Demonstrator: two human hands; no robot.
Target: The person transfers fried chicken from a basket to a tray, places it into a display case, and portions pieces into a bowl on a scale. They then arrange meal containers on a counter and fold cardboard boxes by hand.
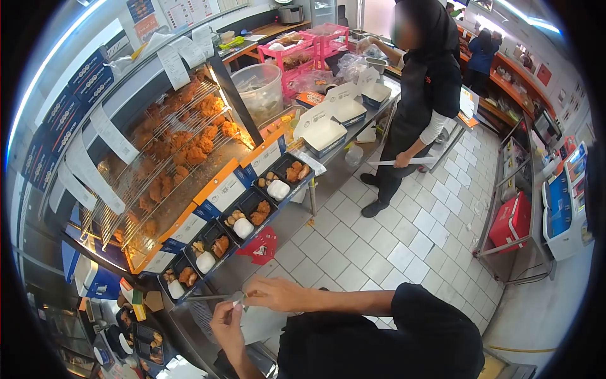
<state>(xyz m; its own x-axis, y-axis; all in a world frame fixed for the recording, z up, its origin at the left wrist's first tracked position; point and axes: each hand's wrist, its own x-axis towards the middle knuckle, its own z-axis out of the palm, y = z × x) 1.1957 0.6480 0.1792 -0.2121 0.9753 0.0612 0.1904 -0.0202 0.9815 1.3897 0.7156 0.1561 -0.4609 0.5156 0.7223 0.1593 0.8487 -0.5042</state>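
I see the small slip (pixel 238 304) in the air between the two hands, just in front of the edge of the steel desk (pixel 297 215) and near the last meal tray (pixel 183 278) of the row. It is pale and very small in my view, so I cannot tell if it is a paper label or a little sachet.

The left hand (pixel 226 323) has its fingers closed in a pinch on the lower end of the slip. The right hand (pixel 273 293) reaches across, and its fingers are closed on the upper end. Neither hand has anything else in it.

My judgement is that this thing weighs almost nothing and is thin and soft. It will bend or fold with the smallest pressure, and it will tear if the two hands pull apart too strongly. If there is grease on the fingers from the fried chicken (pixel 180 145) in the warming cabinet, I think it can also slip or stick. The best hold is with the fingertips only, at the two ends or corners, thumb against first finger, with light force, because a full grip would crumple it.

A co-worker (pixel 423 88) stands well apart at the far end of the desk, beside the open white boxes (pixel 325 132).
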